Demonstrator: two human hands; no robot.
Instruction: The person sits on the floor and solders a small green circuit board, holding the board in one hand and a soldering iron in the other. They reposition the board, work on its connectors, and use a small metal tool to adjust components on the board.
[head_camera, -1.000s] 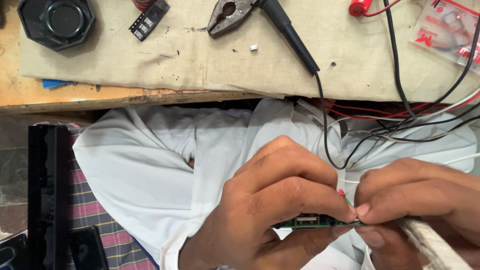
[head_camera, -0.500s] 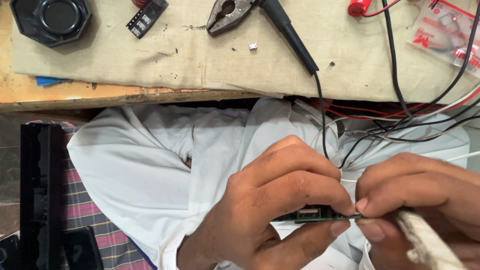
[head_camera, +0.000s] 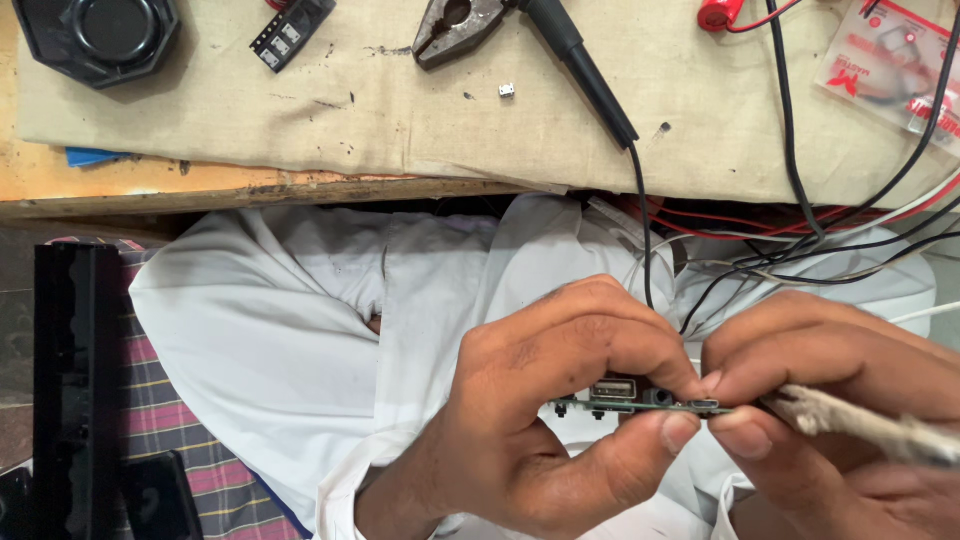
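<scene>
Pinching a small green circuit board (head_camera: 640, 404) edge-on between thumb and fingers, the left hand (head_camera: 560, 410) holds it above the lap. The right hand (head_camera: 830, 410) clamps a frayed stick-like tool (head_camera: 870, 425) at the board's right end. Pliers (head_camera: 455, 28) lie on the cloth-covered bench (head_camera: 300, 110) beyond.

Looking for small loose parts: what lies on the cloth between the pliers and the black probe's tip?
In the head view, one tiny silvery part lies on the beige cloth between the pliers and the black probe; otherwise bare cloth.

My hands (head_camera: 560, 400) (head_camera: 840, 400) meet over my lap, board (head_camera: 640, 405) between them; pliers (head_camera: 455, 28) on the bench (head_camera: 200, 190) beyond.
</scene>
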